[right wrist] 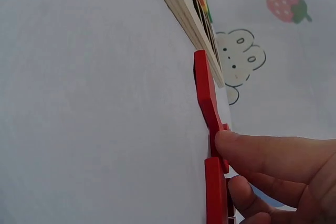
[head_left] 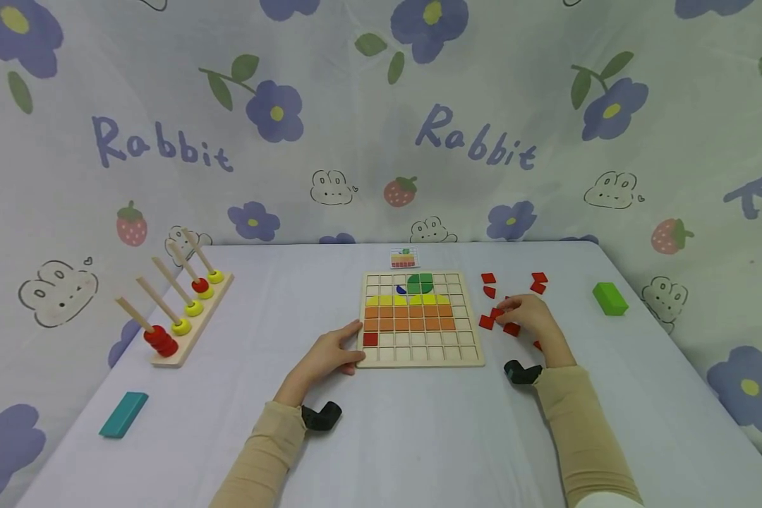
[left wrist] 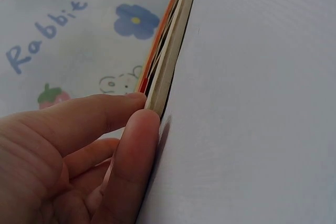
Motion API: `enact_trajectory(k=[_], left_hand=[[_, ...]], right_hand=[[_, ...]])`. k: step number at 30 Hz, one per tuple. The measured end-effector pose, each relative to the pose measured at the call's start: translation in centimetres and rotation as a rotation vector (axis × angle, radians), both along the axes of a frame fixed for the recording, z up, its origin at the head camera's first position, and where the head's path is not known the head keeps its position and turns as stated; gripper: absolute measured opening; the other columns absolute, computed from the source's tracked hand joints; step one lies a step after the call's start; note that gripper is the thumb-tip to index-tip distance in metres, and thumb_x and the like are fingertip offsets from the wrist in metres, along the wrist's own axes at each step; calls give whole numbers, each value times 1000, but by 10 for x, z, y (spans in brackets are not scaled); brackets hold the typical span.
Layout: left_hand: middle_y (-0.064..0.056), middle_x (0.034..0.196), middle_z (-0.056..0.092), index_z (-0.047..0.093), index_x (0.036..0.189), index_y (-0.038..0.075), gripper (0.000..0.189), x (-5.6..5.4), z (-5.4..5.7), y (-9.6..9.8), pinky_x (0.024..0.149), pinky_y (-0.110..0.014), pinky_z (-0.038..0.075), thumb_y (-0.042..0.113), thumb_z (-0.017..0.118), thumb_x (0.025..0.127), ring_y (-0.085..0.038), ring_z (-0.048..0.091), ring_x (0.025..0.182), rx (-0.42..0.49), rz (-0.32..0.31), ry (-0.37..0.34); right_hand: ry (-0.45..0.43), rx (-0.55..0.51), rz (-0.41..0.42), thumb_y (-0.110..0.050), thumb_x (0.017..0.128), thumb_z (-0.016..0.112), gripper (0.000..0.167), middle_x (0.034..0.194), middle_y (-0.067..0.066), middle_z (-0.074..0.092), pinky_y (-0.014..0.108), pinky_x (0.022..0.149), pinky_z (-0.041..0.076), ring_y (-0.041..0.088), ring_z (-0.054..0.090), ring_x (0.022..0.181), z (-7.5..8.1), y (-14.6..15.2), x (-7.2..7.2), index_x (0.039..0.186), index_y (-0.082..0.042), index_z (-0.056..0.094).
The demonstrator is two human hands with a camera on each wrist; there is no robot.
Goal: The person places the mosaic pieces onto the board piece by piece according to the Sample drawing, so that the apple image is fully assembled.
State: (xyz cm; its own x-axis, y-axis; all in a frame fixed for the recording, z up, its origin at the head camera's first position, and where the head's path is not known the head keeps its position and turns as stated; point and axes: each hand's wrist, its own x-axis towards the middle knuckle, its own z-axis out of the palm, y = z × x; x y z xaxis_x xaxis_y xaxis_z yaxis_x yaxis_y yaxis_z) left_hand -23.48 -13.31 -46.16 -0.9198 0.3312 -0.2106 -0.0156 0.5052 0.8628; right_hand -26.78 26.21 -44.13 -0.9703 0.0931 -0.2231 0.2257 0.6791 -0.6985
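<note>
A wooden grid board [head_left: 419,357] lies mid-table in the head view, holding green, blue, yellow and orange pieces. One red square tile [head_left: 370,339] sits at its lower left. My left hand [head_left: 327,353] rests against the board's left edge near the front corner. In the left wrist view, its fingertips [left wrist: 137,97] touch the board's corner [left wrist: 157,98]. To the right of the board, my right hand [head_left: 525,315] is at the loose red tiles, with thumb and finger on a red tile [head_left: 496,312]. Other red tiles [head_left: 511,329] lie around it, partly hidden by the hand.
A small picture card [head_left: 404,258] lies behind the board. On the left stands a peg stand [head_left: 193,330] with red and yellow rings, and a teal block [head_left: 123,415] lies in front of it. A green block [head_left: 610,299] is at the right. More red pieces [head_left: 538,277] lie beyond the right hand.
</note>
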Motion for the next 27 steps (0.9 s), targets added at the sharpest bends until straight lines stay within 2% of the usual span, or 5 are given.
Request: enact_trajectory(k=[11,17,20,23,27], left_hand=[[-4,58,57,35,144,11,70,1,3,1,62,-24,48,16,69,82,-12,56,48,-16,-7,-7],[-4,58,57,35,143,12,70,1,1,2,59,-24,48,16,69,82,-11,56,48,-15,-8,-15],[-4,57,56,36,143,12,70,1,0,2,59,-24,49,16,69,82,-11,56,48,-20,-2,-13],[-4,56,56,36,143,12,70,1,0,2,59,-24,49,16,69,82,-11,56,47,-25,1,-7],[-4,59,57,35,143,11,70,1,2,1,59,-24,49,16,69,82,-10,56,47,-24,-6,3]], right_hand=[[75,2,-42,-12,83,65,29,105,18,56,29,70,45,29,51,93,-1,-7,-2,108,-1,57],[45,-343,-38,-19,90,60,41,123,19,52,37,93,45,25,54,102,16,-31,0,125,1,52],[8,-481,3,-18,90,60,43,122,17,54,37,95,44,17,57,96,21,-55,-1,126,2,52],[-2,-524,62,-13,89,61,37,119,17,56,36,92,46,16,58,92,23,-85,-1,121,4,56],[-26,-468,148,-11,86,64,28,114,15,58,30,85,50,21,58,95,21,-126,0,112,1,63]])
